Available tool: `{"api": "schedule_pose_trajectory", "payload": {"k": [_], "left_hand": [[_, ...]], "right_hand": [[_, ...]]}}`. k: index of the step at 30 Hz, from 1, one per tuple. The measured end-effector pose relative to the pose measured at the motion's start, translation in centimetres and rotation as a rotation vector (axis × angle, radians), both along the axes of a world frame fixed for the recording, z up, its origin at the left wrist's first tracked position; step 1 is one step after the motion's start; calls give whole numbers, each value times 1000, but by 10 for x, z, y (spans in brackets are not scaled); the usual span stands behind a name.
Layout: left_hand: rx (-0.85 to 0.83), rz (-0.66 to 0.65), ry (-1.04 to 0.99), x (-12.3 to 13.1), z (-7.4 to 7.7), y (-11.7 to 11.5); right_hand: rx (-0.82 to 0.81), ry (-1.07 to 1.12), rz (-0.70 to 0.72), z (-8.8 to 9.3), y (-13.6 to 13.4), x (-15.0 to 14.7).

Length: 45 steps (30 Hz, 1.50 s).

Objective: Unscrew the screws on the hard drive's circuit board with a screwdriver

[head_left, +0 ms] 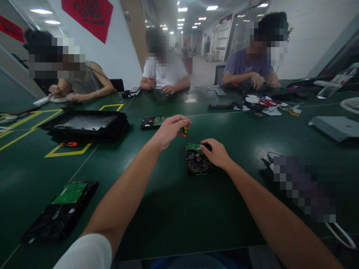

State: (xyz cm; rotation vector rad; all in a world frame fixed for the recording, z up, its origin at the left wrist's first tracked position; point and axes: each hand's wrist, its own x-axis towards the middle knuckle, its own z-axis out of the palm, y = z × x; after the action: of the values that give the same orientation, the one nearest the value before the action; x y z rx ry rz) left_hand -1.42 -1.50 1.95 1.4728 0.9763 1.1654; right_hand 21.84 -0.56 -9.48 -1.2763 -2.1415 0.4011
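Observation:
A black hard drive lies on the green table before me, its circuit board facing up at the far end. My left hand is closed around a small yellow-and-black screwdriver, held upright with its shaft pointing down at the board's far left corner. Whether the tip touches a screw is too small to tell. My right hand grips the drive's far right side, thumb over the board; its other fingertips are partly hidden. Just beyond my left forearm sits another hard drive.
A third hard drive rests at the near left. Stacked black trays stand farther left, by an orange-handled tool. At right are a grey box and a blurred-out item with a white cable. Three people sit across the table.

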Motion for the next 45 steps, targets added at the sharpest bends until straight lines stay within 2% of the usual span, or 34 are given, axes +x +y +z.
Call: {"api": "schedule_pose_trajectory", "payload": {"k": [9,17,21,28,32,39,43,45], "left_hand": [[-46,-38,-21,2,6,-5],[-85,-21,-144,0,-4,3],[-27,-26,-110,0,-7,6],[21,76,42,1,-3,2],[-35,22,27,0,-1,0],[-146,-43,-157,1,-6,1],[-137,-91,-117,1,-4,1],[-93,-69,-58,1,-3,0]], "right_hand": [[-33,70,35,-3,6,12],[-41,86,45,-3,7,13],[-38,92,38,-3,7,13],[-34,86,33,-4,8,12],[-33,88,33,-6,8,13],[-33,95,39,-6,8,13],[-34,97,31,-6,9,13],[-32,96,28,-7,9,12]]}}
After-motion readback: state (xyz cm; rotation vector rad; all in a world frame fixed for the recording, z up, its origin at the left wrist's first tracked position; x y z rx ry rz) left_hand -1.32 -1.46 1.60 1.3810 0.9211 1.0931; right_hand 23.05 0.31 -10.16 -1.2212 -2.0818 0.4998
